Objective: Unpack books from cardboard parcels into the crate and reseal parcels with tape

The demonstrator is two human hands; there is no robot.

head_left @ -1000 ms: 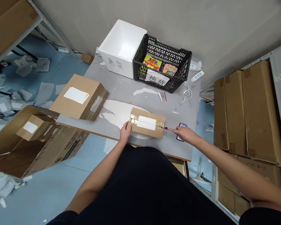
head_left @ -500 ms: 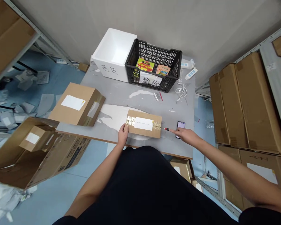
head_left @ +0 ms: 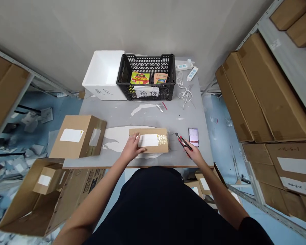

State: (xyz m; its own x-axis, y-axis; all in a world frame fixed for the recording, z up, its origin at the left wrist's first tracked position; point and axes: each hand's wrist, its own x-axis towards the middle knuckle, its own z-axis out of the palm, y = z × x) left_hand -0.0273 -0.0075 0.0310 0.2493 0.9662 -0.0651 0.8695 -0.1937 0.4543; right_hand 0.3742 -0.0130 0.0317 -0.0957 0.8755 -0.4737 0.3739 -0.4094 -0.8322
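A small cardboard box with a white label and shiny tape lies flat on the grey table, near its front edge. Spread over the left end of its top is my left hand, open, with the palm down. My right hand is closed around a red and black utility knife. The knife's blade points up and left, apart from the box's right end. Beside that hand a smartphone lies with its screen lit.
A larger labelled carton sits on the table's left. At the back stand a white foam box and a black crate holding colourful packs. Power strips and a white cable lie at the back right. Cartons fill the right shelf.
The knife has come away from the box's right end, and its blade now points up and left. My left hand has shifted from the box's left edge onto its top. The view has turned slightly.
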